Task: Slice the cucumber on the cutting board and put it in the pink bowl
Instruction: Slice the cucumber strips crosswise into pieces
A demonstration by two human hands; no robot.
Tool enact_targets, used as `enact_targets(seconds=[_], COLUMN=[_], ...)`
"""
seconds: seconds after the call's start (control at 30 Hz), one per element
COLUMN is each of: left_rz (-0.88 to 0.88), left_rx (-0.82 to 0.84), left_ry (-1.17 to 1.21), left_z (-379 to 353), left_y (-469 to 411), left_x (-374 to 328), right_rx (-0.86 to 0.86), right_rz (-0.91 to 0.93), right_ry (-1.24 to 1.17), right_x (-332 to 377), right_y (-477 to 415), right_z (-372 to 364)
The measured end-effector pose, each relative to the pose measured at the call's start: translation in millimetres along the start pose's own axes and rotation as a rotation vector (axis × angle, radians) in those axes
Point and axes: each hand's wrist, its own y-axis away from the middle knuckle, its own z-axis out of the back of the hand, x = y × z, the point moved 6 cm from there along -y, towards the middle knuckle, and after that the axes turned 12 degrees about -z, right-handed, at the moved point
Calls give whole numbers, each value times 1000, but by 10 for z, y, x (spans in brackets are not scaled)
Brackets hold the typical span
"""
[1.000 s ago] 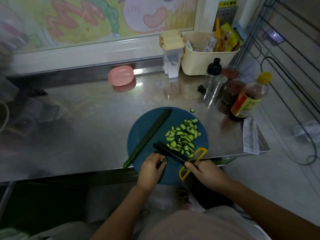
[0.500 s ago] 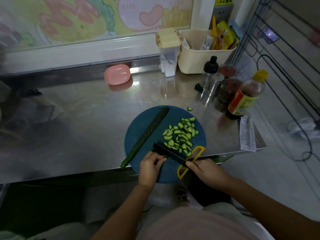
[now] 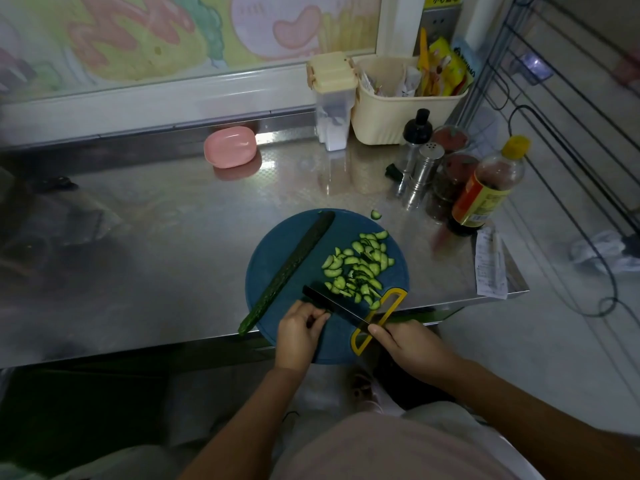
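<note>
My right hand (image 3: 410, 348) grips the yellow handle of the knife (image 3: 332, 304). The black blade runs from that hand up and to the left across the near part of the cutting board (image 3: 277, 244). My left hand (image 3: 300, 329) sits against the blade's near side with its fingers curled. I cannot tell whether a cucumber stub lies under them.

The cut slices (image 3: 360, 268) are heaped just beyond the blade on the right half of the board. One stray slice (image 3: 375, 214) lies off the board on the counter (image 3: 156, 237).

The uncut cucumber half (image 3: 287, 271) lies to the left of the left hand. Its long axis runs diagonally from the board's far rim down to the near left, where its tip projects past the rim. The left hand is the nearer one to it.

The pink bowl (image 3: 230, 147) stands at the back of the counter, beyond and to the left, well apart from the board. The path between them is bare steel.

Bottles (image 3: 485, 192) crowd the far right. The board's near rim overhangs the counter's front edge, so I judge that downward pressure there risks tipping it.
</note>
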Motion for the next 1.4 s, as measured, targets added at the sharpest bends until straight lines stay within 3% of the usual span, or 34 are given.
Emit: enact_targets(seconds=[0.3,0.6,0.8,1.27,1.4], left_rz=[36,198,339,446,472], left_rx=[-26,-43,-9,35,76], left_ry=[33,132,190,204,225], left_z=[14,21,23,19,20], left_y=[27,44,5,-29,-63], left_x=[17,52,120,137,184], right_rx=[-27,-4,-9,-83,-44], right_rz=[-25,-89,-68,-27,-31], right_ry=[73,-95,-64,124,65], right_x=[78,-42,30,158,106], right_y=[-31,-46,-19,9,-16], right_z=[-47,-140,-124,-73,-145])
